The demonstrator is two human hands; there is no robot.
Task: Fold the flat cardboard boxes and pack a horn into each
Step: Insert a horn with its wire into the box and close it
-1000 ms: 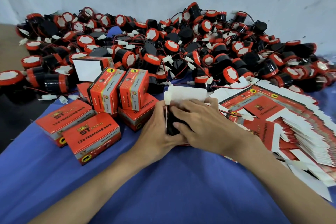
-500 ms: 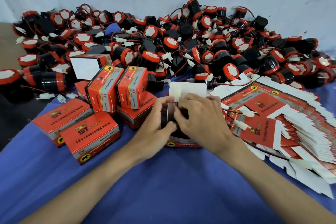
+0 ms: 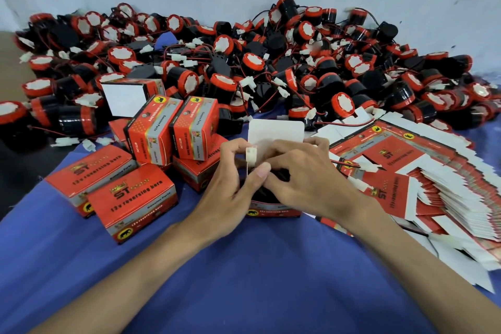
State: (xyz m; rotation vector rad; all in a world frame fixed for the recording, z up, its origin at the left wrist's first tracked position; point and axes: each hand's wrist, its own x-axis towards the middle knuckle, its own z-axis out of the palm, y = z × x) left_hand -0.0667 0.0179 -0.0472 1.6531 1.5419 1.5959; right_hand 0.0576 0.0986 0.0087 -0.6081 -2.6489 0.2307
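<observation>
Two hands pack a horn

Above the open box (image 3: 273, 211), fingers of the left hand (image 3: 230, 190) pinch a white plug (image 3: 251, 156); those of the right hand (image 3: 306, 179) curl over its rim. The black horn (image 3: 264, 194) sits inside.

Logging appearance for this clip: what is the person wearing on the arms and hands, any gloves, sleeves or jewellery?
Nothing visible. The left hand and right hand are ungloved, with no rings showing. The left forearm and right forearm are bare to the frame edge: no sleeves, watch or bands.
</observation>
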